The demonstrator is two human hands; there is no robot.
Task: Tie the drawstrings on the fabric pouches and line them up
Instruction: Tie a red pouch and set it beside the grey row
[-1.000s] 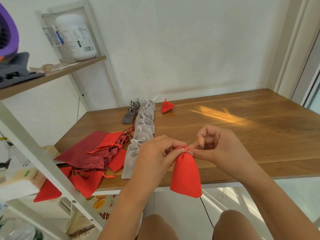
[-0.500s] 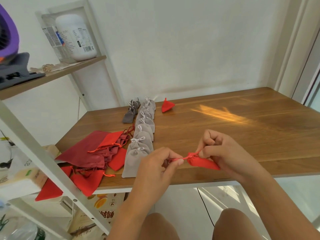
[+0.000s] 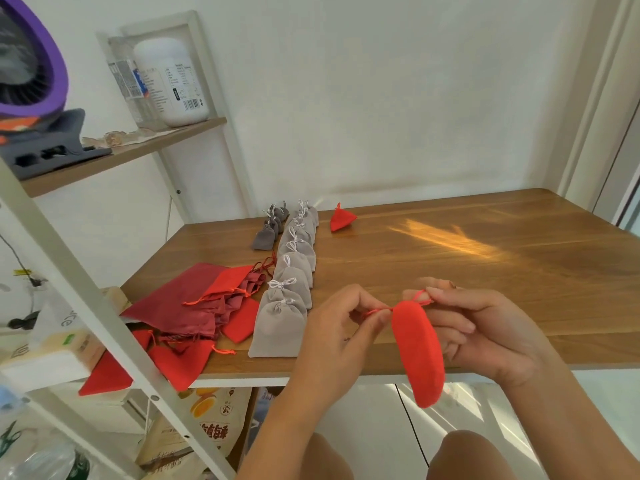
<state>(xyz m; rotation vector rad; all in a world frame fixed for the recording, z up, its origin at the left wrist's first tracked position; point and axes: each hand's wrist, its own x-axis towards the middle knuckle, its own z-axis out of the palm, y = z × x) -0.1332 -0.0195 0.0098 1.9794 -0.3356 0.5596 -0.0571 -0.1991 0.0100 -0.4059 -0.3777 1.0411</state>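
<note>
A bright red pouch (image 3: 420, 351) hangs between my hands over the table's front edge, its neck gathered at the top. My left hand (image 3: 341, 327) pinches a red drawstring end to the left of the neck. My right hand (image 3: 481, 323) pinches the other drawstring loop at the neck, fingers behind the pouch. A line of tied light grey pouches (image 3: 292, 271) runs away from me on the wooden table (image 3: 485, 265). One tied red pouch (image 3: 341, 218) sits at the far end, right of that line.
A heap of untied red and dark red pouches (image 3: 204, 306) lies at the table's left front corner. Small dark grey pouches (image 3: 268, 230) sit left of the line. A white shelf frame (image 3: 104, 306) with a bottle and a purple fan stands at left.
The red pouch went from lying flat across the table edge to hanging down again, and my hands have pulled the drawstrings a little apart at its neck.
</note>
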